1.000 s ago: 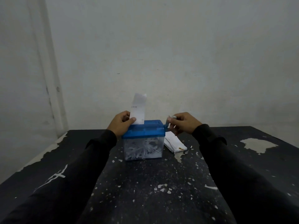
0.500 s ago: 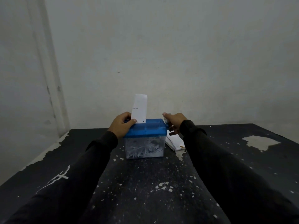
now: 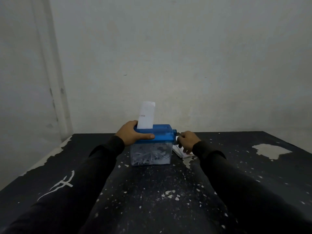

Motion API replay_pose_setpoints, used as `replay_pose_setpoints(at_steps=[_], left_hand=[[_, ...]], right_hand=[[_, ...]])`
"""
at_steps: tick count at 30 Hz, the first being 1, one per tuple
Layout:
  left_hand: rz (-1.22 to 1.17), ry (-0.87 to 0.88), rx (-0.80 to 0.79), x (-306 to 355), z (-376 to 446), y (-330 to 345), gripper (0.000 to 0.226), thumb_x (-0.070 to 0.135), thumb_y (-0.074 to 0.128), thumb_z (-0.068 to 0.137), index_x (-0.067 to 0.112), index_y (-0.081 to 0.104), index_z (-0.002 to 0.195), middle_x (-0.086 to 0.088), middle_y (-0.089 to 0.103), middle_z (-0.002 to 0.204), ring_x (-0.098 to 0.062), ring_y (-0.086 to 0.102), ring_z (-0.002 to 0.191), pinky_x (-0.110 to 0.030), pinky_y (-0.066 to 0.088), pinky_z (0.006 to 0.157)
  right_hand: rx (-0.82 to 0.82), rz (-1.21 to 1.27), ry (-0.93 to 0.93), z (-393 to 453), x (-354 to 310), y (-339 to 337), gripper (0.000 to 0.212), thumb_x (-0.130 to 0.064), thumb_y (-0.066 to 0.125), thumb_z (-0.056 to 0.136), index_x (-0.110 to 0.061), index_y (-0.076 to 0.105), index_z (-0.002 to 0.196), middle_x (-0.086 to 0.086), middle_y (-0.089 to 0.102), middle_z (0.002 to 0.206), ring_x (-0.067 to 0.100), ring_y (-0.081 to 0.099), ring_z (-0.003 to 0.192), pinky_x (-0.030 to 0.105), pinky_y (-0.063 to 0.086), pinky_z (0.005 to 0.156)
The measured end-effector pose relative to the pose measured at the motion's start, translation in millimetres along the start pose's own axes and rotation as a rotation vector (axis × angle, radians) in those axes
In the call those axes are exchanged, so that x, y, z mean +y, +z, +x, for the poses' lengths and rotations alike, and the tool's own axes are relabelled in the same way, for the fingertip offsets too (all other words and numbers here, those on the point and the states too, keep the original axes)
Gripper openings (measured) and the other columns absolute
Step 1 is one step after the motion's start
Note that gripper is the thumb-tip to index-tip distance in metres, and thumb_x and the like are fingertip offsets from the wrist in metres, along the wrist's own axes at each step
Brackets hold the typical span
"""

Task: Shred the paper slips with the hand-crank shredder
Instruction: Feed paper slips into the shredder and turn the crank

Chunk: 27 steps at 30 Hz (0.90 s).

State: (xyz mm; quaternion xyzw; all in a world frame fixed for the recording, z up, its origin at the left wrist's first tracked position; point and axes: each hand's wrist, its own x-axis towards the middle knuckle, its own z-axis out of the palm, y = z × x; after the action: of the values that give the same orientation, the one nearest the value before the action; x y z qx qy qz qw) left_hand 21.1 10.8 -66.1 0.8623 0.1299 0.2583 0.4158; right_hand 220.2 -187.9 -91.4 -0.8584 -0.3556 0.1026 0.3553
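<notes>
Hand-crank shredder (image 3: 152, 142) stands near the middle of the far edge of the dark, chipped tabletop (image 3: 152, 191): blue lid, clear bin below already well filled with white strips.

One paper slip (image 3: 146, 116) stands upright in the lid slot, most of its length above the lid, faint print near its lower left.

Left hand (image 3: 133, 135) grips the lid's left end, thumb flat along the near face, fingers curled over the top beside the slip. It steadies the box.

Right hand (image 3: 187, 141) sits just right of the shredder, below the blue crank hub (image 3: 174, 132). Fingers are curled, apparently round the crank handle, but the handle itself is hidden behind the hand; cannot confirm the grip.

Small stack of unshredded slips (image 3: 181, 152) lies flat on the tabletop under the right hand.

Judgement: step in hand is feeding this slip through. Next move calls for steady cranking while the left hand holds the box down, then taking a fresh slip from the stack.
</notes>
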Motion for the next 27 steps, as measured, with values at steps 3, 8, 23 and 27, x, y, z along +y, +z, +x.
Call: replay_pose_setpoints(at_steps=[3,8,23,27], left_hand=[[-0.002,-0.015,-0.022,-0.6,3.2,-1.9,0.094,0.07,0.09,0.046,0.021,0.068,0.124,0.006,0.074,0.112,-0.013,0.072,0.095,-0.03,0.06,0.085],[0.0,-0.019,-0.028,0.5,5.1,-2.8,0.089,0.068,0.091,0.044,0.019,0.072,0.117,0.004,0.076,0.108,-0.017,0.072,0.094,-0.038,0.061,0.089],[0.035,0.006,-0.02,-2.1,4.6,-4.3,0.092,0.075,0.087,0.041,0.02,0.071,0.113,0.004,0.074,0.107,-0.016,0.071,0.094,-0.035,0.06,0.087],[0.029,0.007,-0.017,-1.3,4.4,-3.4,0.087,0.071,0.087,0.044,0.02,0.072,0.112,0.004,0.075,0.105,-0.014,0.071,0.092,-0.033,0.06,0.085]], right_hand=[[0.026,0.075,-0.037,-15.8,9.2,7.4,0.037,-0.022,0.043,0.103,-0.006,0.06,0.074,0.01,0.063,0.072,0.02,0.054,0.056,0.029,0.047,0.051],[0.086,0.379,-0.147,-34.0,7.1,5.6,0.03,-0.015,0.038,0.103,-0.007,0.049,0.076,0.011,0.043,0.063,0.017,0.038,0.05,0.033,0.036,0.052],[0.43,0.54,-0.256,3.7,-40.7,-17.5,0.012,-0.026,0.063,0.098,-0.015,0.062,0.104,0.011,0.069,0.089,0.023,0.063,0.069,0.03,0.055,0.051],[0.426,0.439,-0.174,18.6,-36.0,-8.1,0.014,-0.026,0.06,0.099,-0.016,0.069,0.1,0.007,0.071,0.085,0.02,0.067,0.077,0.043,0.061,0.069]])
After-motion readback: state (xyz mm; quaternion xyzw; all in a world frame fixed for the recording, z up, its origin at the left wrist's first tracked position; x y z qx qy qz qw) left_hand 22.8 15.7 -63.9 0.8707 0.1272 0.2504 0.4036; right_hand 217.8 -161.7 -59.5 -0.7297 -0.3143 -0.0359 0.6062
